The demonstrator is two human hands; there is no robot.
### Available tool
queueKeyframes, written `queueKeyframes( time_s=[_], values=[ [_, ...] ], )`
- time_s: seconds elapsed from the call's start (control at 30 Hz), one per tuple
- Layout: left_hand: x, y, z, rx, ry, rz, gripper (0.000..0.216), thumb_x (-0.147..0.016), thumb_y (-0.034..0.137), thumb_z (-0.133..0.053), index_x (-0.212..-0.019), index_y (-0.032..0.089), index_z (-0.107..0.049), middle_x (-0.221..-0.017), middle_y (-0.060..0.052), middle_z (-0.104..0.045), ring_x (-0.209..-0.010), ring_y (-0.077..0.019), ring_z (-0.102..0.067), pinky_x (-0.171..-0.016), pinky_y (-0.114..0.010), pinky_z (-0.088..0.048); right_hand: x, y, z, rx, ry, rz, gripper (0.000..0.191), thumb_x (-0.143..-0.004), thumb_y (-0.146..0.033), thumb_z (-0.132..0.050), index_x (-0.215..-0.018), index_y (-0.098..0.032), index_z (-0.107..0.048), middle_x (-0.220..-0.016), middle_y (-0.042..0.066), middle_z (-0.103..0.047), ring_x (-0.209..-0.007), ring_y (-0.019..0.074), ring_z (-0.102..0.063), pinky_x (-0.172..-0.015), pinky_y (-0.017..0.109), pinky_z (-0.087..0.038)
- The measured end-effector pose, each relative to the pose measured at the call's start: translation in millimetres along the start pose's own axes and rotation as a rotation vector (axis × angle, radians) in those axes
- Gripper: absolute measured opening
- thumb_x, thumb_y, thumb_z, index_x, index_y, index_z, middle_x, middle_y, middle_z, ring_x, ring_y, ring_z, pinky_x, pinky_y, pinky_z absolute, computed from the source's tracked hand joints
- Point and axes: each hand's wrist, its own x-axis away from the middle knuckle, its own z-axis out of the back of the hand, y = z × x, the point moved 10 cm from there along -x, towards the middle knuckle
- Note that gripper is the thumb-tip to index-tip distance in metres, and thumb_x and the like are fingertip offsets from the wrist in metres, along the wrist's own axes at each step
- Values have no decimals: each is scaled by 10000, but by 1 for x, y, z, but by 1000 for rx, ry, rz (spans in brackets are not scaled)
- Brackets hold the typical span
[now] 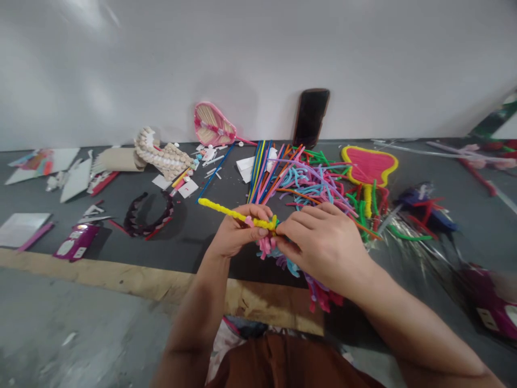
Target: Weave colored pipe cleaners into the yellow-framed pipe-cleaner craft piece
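My left hand (245, 230) pinches a yellow twisted pipe cleaner (218, 207) whose free end points left over the table. Close against it, my right hand (325, 242) has its fingertips pressed on the other end, where yellow and green loops meet. Below both hands hangs a bunch of short curled pipe cleaners (291, 265) in pink, blue and purple, with red ones lowest; it seems joined to the yellow piece. The right palm and fingers hide part of this joint.
Loose coloured pipe cleaners (307, 180) lie in a heap behind my hands. A pink-and-yellow fan shape (369, 166) is at the right. A phone (311, 117) leans on the wall, near a pink woven fan (214, 125). A dark headband (148, 218) lies left.
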Motion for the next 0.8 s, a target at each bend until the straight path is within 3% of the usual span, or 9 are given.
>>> queueKeyframes(
  time_s=[0.3, 0.43, 0.57, 0.73, 0.8],
  values=[
    [0, 2, 4, -85, 26, -56, 204, -657, 205, -838, -799, 157, -701, -964, -76, -642, -854, -162, -601, -713, -255, -485, 0, -12, 5, 75, 13, 59, 171, -853, -160, -602, -692, -206, -640, -647, 1, -655, -657, 176, -528, -661, 359, -301],
    [0, 10, 5, -164, 26, -155, 163, -679, 196, -827, -800, 187, -719, -854, -49, -666, -963, -198, -599, -861, -319, -467, 1, -16, 11, -40, 26, 93, 195, -887, -158, -574, -714, -206, -652, -680, -5, -694, -672, 160, -571, -678, 352, -326],
    [0, 22, -1, -190, -18, -267, 140, -695, 208, -817, -776, 190, -703, -759, -36, -687, -883, -199, -618, -894, -373, -461, 1, -15, 16, -172, 15, 103, 201, -896, -141, -557, -734, -214, -652, -688, -14, -710, -658, 130, -603, -663, 328, -346],
    [1, 17, -14, -114, -99, -150, 170, -761, 261, -771, -817, 164, -643, -942, -95, -728, -864, -203, -665, -778, -336, -508, -3, -2, 9, -216, 20, 57, 184, -891, -134, -558, -742, -208, -638, -712, -4, -720, -684, 143, -640, -690, 316, -378],
    [2, 15, -16, -88, -107, -112, 189, -770, 278, -764, -821, 162, -625, -927, -85, -717, -843, -191, -665, -742, -306, -509, -5, 4, 3, -258, 8, 44, 164, -896, -140, -557, -765, -202, -634, -748, 3, -720, -710, 148, -647, -693, 306, -390]
  ],
)
